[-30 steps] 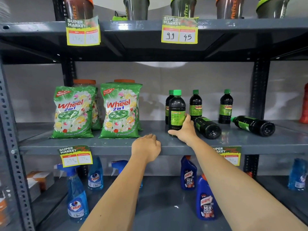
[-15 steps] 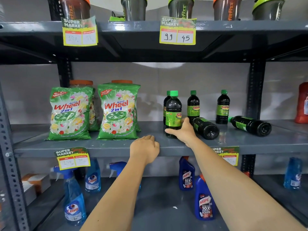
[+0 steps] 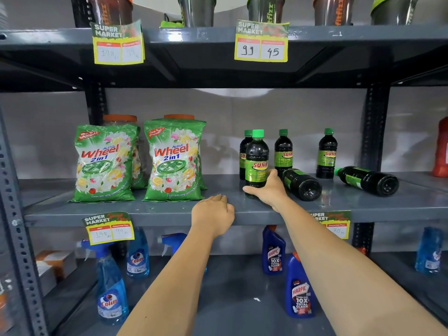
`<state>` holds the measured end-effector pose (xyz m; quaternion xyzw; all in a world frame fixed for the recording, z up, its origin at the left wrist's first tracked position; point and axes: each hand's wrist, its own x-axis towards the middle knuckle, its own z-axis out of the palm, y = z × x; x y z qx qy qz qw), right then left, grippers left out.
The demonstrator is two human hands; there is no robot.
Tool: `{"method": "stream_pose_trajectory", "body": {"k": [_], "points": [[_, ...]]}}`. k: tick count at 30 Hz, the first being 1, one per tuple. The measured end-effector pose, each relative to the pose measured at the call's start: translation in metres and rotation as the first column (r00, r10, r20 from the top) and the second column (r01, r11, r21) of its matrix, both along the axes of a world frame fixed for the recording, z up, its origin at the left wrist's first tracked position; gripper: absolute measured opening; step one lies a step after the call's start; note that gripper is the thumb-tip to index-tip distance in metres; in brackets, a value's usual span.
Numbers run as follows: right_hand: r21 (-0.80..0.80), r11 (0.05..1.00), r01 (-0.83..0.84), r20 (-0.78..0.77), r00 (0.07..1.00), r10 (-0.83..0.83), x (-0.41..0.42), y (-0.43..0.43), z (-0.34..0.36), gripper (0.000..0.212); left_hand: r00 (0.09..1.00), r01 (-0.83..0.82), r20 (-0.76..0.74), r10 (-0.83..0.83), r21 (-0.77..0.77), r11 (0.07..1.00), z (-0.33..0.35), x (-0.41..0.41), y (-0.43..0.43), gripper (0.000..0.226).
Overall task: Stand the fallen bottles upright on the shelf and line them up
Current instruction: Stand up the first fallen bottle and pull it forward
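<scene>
Dark bottles with green caps and green labels stand on the grey middle shelf (image 3: 169, 209). My right hand (image 3: 268, 190) grips the base of the front upright bottle (image 3: 256, 161) near the shelf's front. Another upright bottle (image 3: 244, 151) stands just behind it, and two more upright bottles (image 3: 283, 149) (image 3: 327, 154) stand further back. Two bottles lie on their sides: one fallen bottle (image 3: 301, 184) right beside my right hand, the other fallen bottle (image 3: 368, 180) further right. My left hand (image 3: 213, 214) rests as a loose fist on the shelf's front edge, holding nothing.
Two green detergent bags (image 3: 104, 163) (image 3: 175, 161) stand at the shelf's left, jars behind them. Price tags (image 3: 261, 42) hang from the shelf edges. Blue spray bottles (image 3: 111, 287) and toilet cleaner bottles (image 3: 299, 287) fill the lower shelf. Shaker cups line the top shelf.
The front upright bottle has turned under my right hand so its label faces forward. My left hand stayed on the shelf edge. The fallen bottles have not moved.
</scene>
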<state>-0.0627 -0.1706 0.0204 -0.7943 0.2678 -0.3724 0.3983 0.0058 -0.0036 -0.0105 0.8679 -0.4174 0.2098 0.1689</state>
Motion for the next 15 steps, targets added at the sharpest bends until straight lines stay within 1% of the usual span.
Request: {"method": "stream_pose_trajectory", "body": {"k": [2,3,5,7,12,15], "points": [[0.015,1.0,-0.019,-0.033,0.999,0.019,0.0012,-0.0009,0.0011,0.086,1.0,0.001,0.002,-0.001,0.001,1.0,-0.0001,0.0002,0.0002,0.043],[0.035,0.999,-0.034,-0.031,0.999,0.035,0.0018,-0.0018,0.0014,0.083,1.0,0.001,0.004,-0.001,0.003,1.0,-0.0002,0.0003,0.0001,0.043],[0.079,0.995,-0.059,0.001,0.998,0.059,0.0005,-0.0024,0.0022,0.068,1.0,-0.003,0.008,0.003,0.003,1.0,-0.0006,0.0002,-0.0004,0.042],[0.086,0.995,-0.057,0.014,0.998,0.056,-0.0001,-0.0028,0.0015,0.059,1.0,-0.009,0.01,0.009,-0.004,1.0,-0.0005,-0.0001,-0.0006,0.039],[-0.004,1.0,0.008,-0.033,0.999,-0.008,0.001,-0.001,-0.0004,0.073,1.0,0.002,0.009,-0.002,-0.007,1.0,-0.001,0.0008,-0.0005,0.039],[-0.064,0.997,0.036,-0.075,0.996,-0.041,0.0018,-0.0003,0.0001,0.076,1.0,0.004,0.015,-0.004,-0.013,1.0,-0.0021,0.0018,-0.0004,0.038]]}}
